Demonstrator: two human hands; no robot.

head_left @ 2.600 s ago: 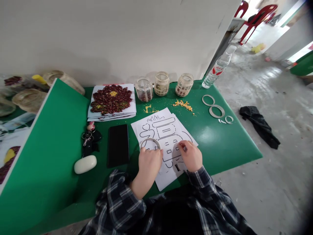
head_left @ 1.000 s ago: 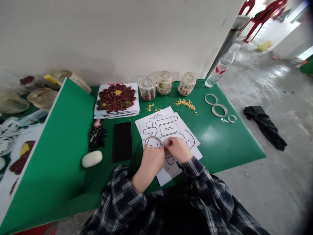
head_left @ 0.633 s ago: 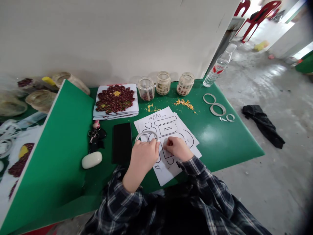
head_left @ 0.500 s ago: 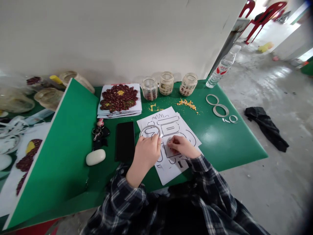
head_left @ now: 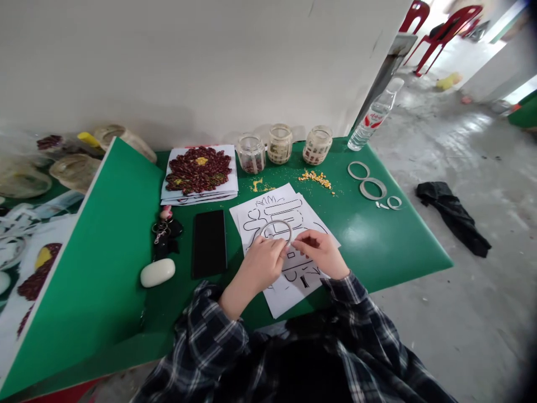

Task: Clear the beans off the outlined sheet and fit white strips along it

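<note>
My left hand (head_left: 265, 260) is closed around a narrow roll of tape (head_left: 274, 222), held upright above the printed sheets. My right hand (head_left: 321, 251) has its thumb and forefinger pinched at the right edge of that roll; whether a tape end lies between the fingertips is too small to see. Beneath both hands are white paper sheets (head_left: 268, 210) with black outline drawings, laid at an angle and overlapping. My hands cover part of the drawings.
Left are a black phone (head_left: 208, 243), a white oval case (head_left: 158, 272), keys (head_left: 163, 230) and a seed flower picture (head_left: 199, 170). Behind stand glass jars (head_left: 279, 144) near corn kernels (head_left: 315, 178). To the right are tape rolls (head_left: 372, 189) and a water bottle (head_left: 375, 116). A green divider (head_left: 92, 268) rises left.
My right hand has come up to the roll's edge, where before its fingers were apart from it. My left hand has shifted slightly right with the roll. The view has moved a little.
</note>
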